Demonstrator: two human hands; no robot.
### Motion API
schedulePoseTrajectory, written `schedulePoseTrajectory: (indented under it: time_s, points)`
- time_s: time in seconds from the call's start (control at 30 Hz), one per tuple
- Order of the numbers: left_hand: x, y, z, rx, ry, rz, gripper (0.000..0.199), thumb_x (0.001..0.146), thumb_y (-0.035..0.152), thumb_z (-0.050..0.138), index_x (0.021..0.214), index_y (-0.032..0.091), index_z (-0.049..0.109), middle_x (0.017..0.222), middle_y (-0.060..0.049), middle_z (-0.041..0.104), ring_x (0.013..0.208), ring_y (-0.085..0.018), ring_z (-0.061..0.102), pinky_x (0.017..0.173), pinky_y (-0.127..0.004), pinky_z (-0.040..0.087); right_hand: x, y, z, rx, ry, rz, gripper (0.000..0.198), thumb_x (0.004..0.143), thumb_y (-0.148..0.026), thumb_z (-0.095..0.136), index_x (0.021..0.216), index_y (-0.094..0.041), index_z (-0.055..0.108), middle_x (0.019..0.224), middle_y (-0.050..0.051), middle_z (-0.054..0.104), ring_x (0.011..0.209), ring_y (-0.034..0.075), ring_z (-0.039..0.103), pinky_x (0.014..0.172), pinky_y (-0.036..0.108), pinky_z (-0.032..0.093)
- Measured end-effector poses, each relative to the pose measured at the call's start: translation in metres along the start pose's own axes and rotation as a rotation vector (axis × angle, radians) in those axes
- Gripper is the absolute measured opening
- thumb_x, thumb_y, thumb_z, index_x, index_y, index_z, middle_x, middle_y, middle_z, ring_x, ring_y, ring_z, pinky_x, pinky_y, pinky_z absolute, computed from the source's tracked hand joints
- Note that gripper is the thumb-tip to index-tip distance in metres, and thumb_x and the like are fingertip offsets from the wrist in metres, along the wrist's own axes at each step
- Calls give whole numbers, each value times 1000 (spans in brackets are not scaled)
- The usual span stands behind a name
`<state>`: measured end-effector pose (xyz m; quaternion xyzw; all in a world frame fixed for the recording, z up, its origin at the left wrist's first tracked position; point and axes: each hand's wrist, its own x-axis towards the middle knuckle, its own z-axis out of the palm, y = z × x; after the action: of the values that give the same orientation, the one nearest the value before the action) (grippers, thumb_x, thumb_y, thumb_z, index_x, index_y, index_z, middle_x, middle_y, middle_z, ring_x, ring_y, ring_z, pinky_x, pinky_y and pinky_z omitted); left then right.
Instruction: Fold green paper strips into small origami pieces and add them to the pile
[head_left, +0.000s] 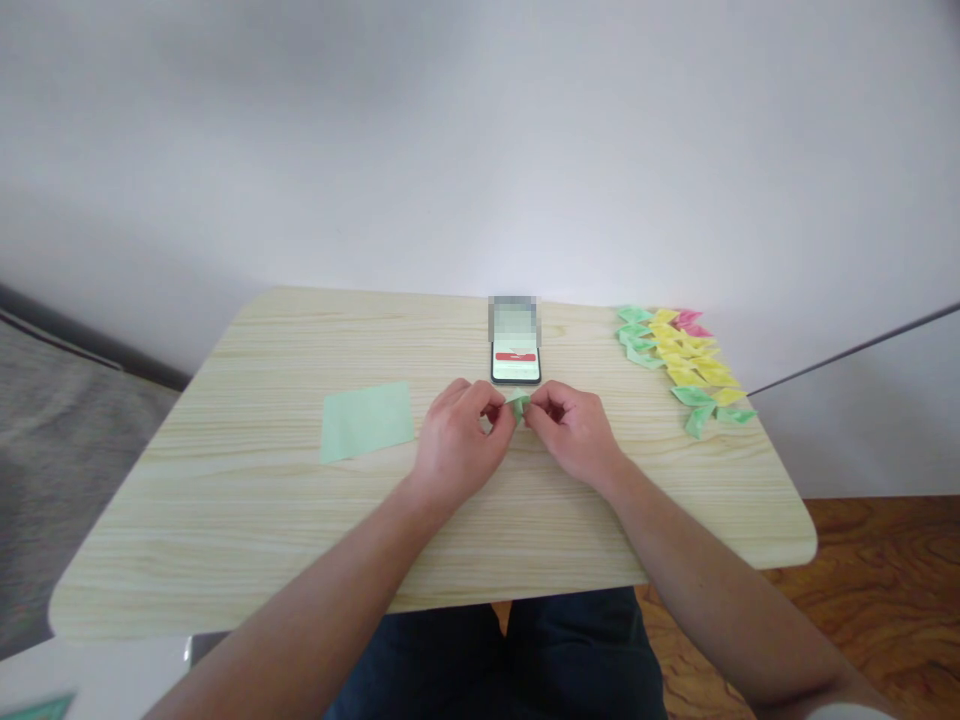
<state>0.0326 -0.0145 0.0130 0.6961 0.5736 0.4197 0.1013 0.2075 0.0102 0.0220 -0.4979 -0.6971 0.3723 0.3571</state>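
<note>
Between my two hands is a small folded piece of green paper (518, 402), pinched from both sides just in front of the phone. My left hand (463, 432) grips its left side with thumb and forefinger. On the right side, the thumb and fingers of my right hand (571, 428) are closed on it too. My fingertips cover part of the folds. A flat green sheet of paper (367, 421) lies on the table to the left of my left hand.
A phone (515, 345) with a lit, partly blurred screen lies beyond my hands. Several folded green, yellow and pink paper pieces (686, 362) are grouped at the right of the wooden table (247, 520). A white wall (465, 150) rises behind the table's far edge.
</note>
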Motion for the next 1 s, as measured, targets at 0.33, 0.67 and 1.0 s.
schedulePoseTrajectory:
  time_s: [0.33,0.67,1.0]
  points:
    - [-2,1,1,-21,-61,74,8,93,20,61,87,20,66,79,-3,68,80,-18,61,66,-29,47,0,2,2,-11,29,12,18,87,-28,63,70,-21,59,62,-3,58,56,11,50,53,25,37]
    - [-2,5,0,51,-57,135,7,93,22,60,96,20,67,87,-6,72,88,-23,63,81,-38,49,2,4,1,91,12,63,20,87,-31,65,70,-20,62,65,-1,63,59,13,53,55,26,39]
    - [-3,3,0,-74,-38,18,17,98,26,58,106,22,72,98,-5,77,91,-19,68,77,-31,53,2,3,3,206,-19,110,23,87,-33,67,69,-20,64,65,1,69,59,14,58,55,26,41]
